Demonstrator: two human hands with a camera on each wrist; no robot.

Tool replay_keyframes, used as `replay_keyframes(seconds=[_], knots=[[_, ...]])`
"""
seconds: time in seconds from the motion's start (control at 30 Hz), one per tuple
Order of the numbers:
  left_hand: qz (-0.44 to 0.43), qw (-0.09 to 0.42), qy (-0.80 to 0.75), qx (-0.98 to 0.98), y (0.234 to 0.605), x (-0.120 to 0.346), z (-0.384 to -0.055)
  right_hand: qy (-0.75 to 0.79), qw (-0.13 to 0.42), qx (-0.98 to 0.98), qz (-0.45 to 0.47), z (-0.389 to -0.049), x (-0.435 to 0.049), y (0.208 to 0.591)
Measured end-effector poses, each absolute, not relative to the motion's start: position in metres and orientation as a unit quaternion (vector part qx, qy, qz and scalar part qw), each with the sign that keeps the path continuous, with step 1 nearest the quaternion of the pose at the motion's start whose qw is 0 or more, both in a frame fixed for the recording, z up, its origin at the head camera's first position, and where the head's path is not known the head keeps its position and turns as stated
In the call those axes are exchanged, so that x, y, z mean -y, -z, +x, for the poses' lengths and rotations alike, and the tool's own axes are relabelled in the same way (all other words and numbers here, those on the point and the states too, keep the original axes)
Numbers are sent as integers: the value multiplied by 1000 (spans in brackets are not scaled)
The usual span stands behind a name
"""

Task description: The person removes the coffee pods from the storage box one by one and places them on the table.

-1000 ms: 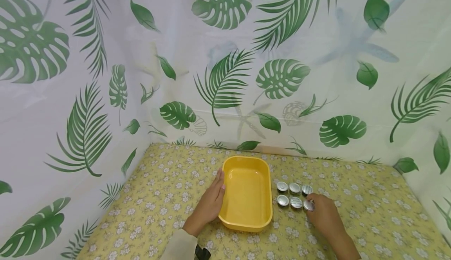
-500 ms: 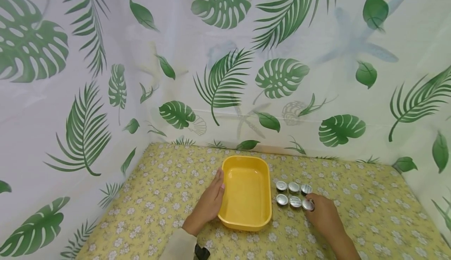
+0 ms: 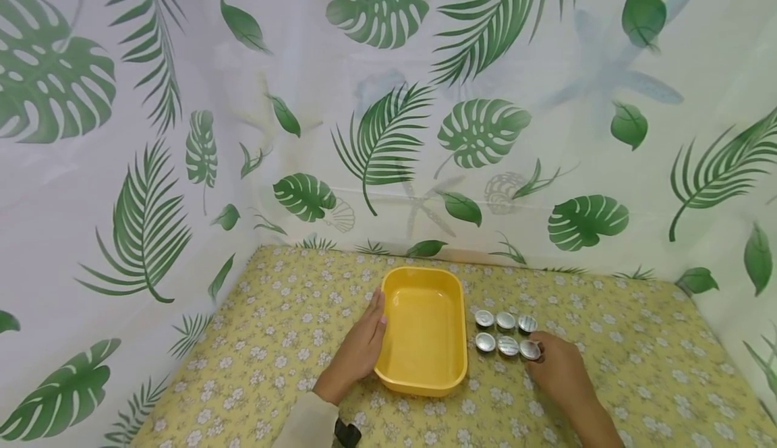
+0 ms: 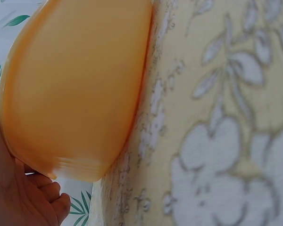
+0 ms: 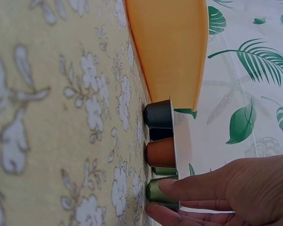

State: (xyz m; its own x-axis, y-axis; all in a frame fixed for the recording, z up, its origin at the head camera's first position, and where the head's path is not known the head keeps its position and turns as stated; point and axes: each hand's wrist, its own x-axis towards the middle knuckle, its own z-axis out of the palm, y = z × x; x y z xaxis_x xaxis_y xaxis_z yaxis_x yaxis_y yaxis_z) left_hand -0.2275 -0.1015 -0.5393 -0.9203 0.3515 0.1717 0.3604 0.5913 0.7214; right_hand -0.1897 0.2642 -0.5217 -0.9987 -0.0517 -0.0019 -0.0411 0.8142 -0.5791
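In the head view my left hand (image 3: 358, 347) lies along the left side of a yellow plastic tub (image 3: 421, 380). The left wrist view shows its fingertips curled at the tub's rim (image 4: 4, 84). To the tub's right, several foil-topped coffee capsules (image 3: 508, 347) stand in two short rows. My right hand (image 3: 561, 370) pinches the near-right one, a green coffee capsule (image 5: 154, 192), between thumb and fingers. Its base is close to the cloth. A brown capsule (image 5: 160, 153) and a black capsule (image 5: 159, 114) line up beyond it in the right wrist view.
A yellow flowered cloth (image 3: 273, 367) covers the table. White sheets with green leaf prints (image 3: 388, 137) hang behind it and at the sides. A dark wrist strap (image 3: 347, 433) shows near the left sleeve (image 3: 306, 422).
The head view has drifted very slightly. Both hands, the tub and the capsules keep their places relative to each other.
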Motion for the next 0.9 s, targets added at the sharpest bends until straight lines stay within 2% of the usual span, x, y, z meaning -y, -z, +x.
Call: replay_keyframes(seconds=[0.43, 0.73, 0.9], knots=[[-205, 6, 411, 888, 542, 104, -232, 300, 27, -953, -10, -184, -262, 509], [-163, -41, 500, 850, 545, 115, -226, 279, 71, -957, -46, -179, -267, 494], [-163, -15, 469, 868, 538, 135, -222, 246, 93, -963, -65, -181, -274, 479]])
